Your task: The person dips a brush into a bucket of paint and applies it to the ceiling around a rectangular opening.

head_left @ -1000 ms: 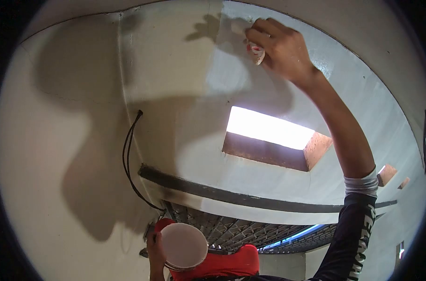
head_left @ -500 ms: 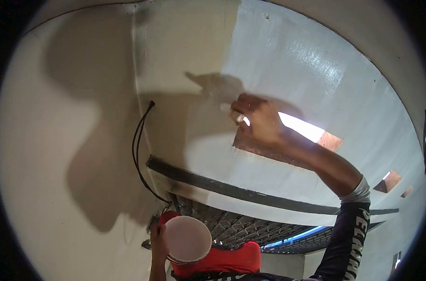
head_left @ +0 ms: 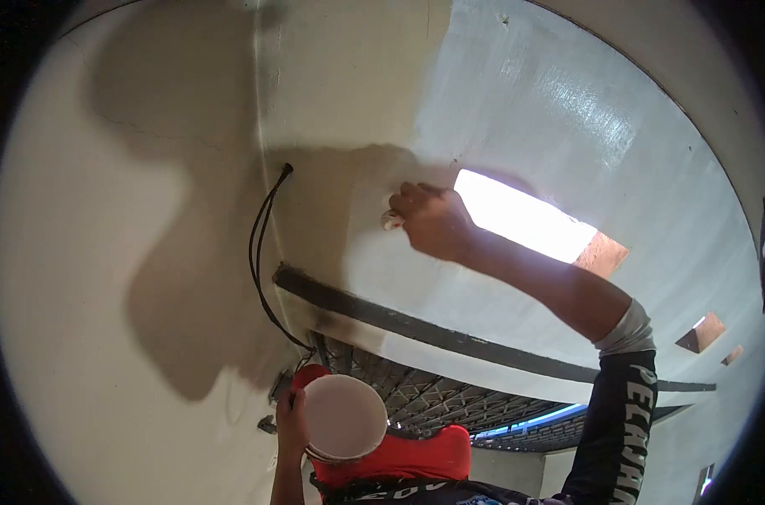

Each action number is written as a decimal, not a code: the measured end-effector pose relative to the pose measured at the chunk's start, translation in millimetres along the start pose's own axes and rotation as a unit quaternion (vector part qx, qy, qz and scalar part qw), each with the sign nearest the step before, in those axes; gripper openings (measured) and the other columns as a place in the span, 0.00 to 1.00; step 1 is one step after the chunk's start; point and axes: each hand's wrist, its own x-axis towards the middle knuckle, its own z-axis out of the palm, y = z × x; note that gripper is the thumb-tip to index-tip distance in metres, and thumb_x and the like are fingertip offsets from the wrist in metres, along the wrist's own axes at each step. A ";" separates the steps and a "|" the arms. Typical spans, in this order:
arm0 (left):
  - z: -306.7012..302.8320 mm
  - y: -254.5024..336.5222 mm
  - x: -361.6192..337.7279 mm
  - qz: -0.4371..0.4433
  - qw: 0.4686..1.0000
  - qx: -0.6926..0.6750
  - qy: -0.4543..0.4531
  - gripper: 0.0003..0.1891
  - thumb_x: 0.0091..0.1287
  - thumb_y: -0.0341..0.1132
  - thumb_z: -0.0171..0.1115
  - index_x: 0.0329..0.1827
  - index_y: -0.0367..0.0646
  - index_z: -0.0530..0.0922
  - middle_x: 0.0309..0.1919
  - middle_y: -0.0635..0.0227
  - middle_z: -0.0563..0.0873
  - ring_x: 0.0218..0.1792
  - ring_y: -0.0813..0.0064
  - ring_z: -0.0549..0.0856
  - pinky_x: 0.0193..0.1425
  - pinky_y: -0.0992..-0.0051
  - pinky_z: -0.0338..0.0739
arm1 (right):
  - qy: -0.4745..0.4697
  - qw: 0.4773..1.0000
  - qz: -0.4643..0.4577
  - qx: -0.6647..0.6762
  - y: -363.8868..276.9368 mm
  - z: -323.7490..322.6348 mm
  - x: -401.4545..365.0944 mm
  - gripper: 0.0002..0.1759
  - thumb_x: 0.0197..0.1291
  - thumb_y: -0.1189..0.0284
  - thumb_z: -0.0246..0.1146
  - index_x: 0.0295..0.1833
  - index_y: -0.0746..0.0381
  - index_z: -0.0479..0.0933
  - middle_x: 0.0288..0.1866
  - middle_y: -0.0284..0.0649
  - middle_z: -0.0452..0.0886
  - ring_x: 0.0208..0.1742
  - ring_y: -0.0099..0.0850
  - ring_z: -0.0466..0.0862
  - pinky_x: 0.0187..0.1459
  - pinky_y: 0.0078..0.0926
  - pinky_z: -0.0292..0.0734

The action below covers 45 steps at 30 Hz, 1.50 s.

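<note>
My right hand [head_left: 433,220] is raised against the wall, fingers curled round what looks like a paintbrush [head_left: 391,220]. Only its pale end shows; the bristles are hidden. Beside the hand, a lighter, streaky painted area [head_left: 525,93] meets the beige wall [head_left: 349,76]. Low down, my left hand [head_left: 291,425] grips the side of a white bucket [head_left: 345,418] with its fingers at the rim. Pale, smooth contents or a pale inside shows in it. A red piece [head_left: 311,375] sits just behind that hand and the rim.
A bright rectangular wall opening [head_left: 525,215] is right of my hand. Black cables [head_left: 254,244] hang from a hole near the corner. A dark ledge [head_left: 433,334] runs across the wall, above metal lattice [head_left: 433,396]. Smaller openings [head_left: 700,332] lie further right.
My right hand has moved left and slightly down along the wall, uncovering more of the bright opening. The view has shifted a little; my left hand still holds the bucket.
</note>
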 end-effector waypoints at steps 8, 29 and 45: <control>-6.8 4.8 0.1 -0.026 1.000 0.010 0.011 0.16 0.75 0.42 0.55 0.45 0.35 0.76 0.33 0.62 0.80 0.37 0.71 0.77 0.46 0.69 0.72 | -0.001 0.996 0.087 -0.036 68.1 -67.5 66.3 0.14 0.54 0.74 0.66 0.49 0.58 0.79 0.45 0.44 0.85 0.43 0.46 0.86 0.41 0.46 0.82; -3.1 -3.7 3.1 -0.013 1.000 -0.009 0.011 0.14 0.75 0.42 0.56 0.42 0.36 0.75 0.32 0.66 0.78 0.35 0.75 0.74 0.43 0.72 0.71 | -0.025 0.999 0.011 0.017 21.7 13.9 29.0 0.12 0.54 0.75 0.64 0.45 0.52 0.83 0.41 0.33 0.82 0.41 0.36 0.85 0.35 0.37 0.81; -1.9 9.4 -1.6 0.013 1.000 -0.017 0.003 0.13 0.76 0.41 0.55 0.42 0.37 0.75 0.32 0.66 0.77 0.35 0.75 0.74 0.44 0.72 0.71 | 0.037 0.999 -0.031 -0.009 7.2 46.7 -18.3 0.11 0.55 0.69 0.66 0.43 0.61 0.78 0.38 0.40 0.79 0.40 0.34 0.84 0.30 0.29 0.83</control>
